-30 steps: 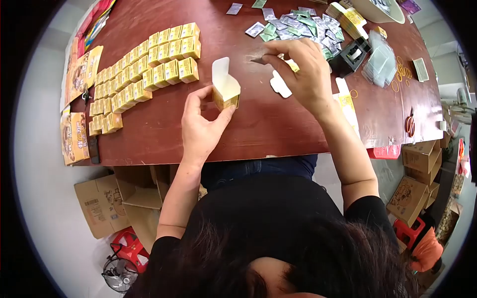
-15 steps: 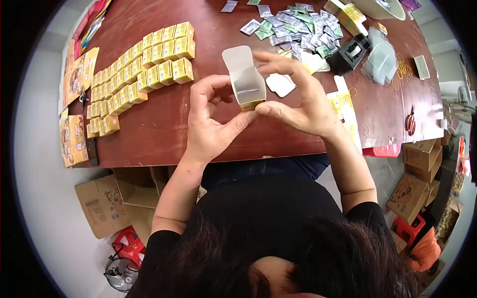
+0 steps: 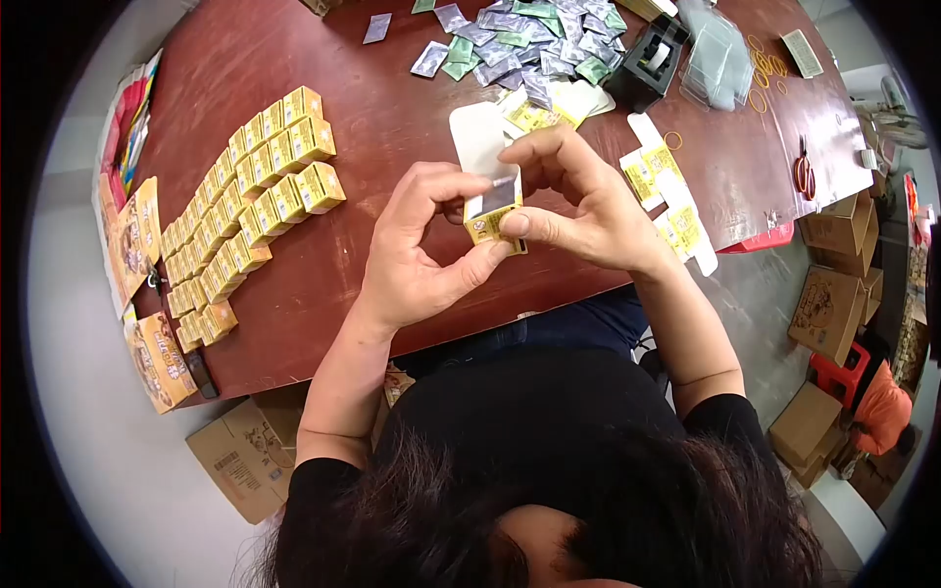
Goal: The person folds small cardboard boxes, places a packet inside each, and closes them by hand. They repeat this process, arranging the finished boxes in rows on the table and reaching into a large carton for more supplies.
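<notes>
A small yellow box (image 3: 483, 228) with white insides is held up between both hands above the table's front part. Its white top flap (image 3: 476, 132) stands raised, and a greyish sachet (image 3: 499, 194) shows in the opening. My left hand (image 3: 417, 245) has its thumb at the lower front of the box and its index fingertip at the opening, by the sachet. My right hand (image 3: 593, 211) grips the box's right side, thumb on the front and fingers curled behind. Flattened yellow-and-white cartons (image 3: 534, 115) lie beyond the hands.
Rows of closed yellow boxes (image 3: 279, 203) stand at the left. Silver and green sachets (image 3: 534, 44) are heaped at the back. A black tape dispenser (image 3: 647, 64), clear plastic pieces (image 3: 714, 64), rubber bands (image 3: 763, 73), scissors (image 3: 804, 176) and an unfolded carton (image 3: 676, 201) lie right.
The head view has turned, shifting the table's contents. The box has tipped so its yellow front shows more, and my left index finger has moved to its opening.
</notes>
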The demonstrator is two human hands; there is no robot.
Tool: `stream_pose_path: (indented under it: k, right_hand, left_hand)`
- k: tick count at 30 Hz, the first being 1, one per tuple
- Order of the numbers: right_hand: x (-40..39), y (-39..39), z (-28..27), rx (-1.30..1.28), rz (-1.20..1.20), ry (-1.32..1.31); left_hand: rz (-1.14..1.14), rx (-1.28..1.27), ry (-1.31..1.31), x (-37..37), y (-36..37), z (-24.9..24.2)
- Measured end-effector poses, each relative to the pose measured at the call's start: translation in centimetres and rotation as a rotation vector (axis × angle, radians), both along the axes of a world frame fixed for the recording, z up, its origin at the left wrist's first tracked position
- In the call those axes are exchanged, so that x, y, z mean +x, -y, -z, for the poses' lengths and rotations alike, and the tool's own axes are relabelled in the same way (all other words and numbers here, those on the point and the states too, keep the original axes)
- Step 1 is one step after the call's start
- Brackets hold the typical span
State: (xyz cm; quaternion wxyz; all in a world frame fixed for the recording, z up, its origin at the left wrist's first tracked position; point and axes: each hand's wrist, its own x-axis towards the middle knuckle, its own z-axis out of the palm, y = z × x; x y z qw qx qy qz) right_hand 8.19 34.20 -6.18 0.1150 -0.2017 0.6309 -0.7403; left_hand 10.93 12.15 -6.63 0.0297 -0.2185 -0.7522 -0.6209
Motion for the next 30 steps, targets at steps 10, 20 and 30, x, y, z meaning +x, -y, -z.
stream_pose_path:
  k: [10,20,30]
  right_hand:
    - [0.2,0.2,-0.3,0.188,-0.051,-0.198]
    - [-1.1,-0.6,-0.1,-0.145,-0.006,-0.086]
    - [-3.0,0.2,-2.3,0.123,-0.076,0.063]
  left_hand:
    - [0.055,0.229,0.237,0.4,0.1,0.5]
    - [-0.091,0.498,0.290,0.6,-3.6,-0.1]
    - [-0.134,0.369,0.278,1.3,-3.2,-1.1]
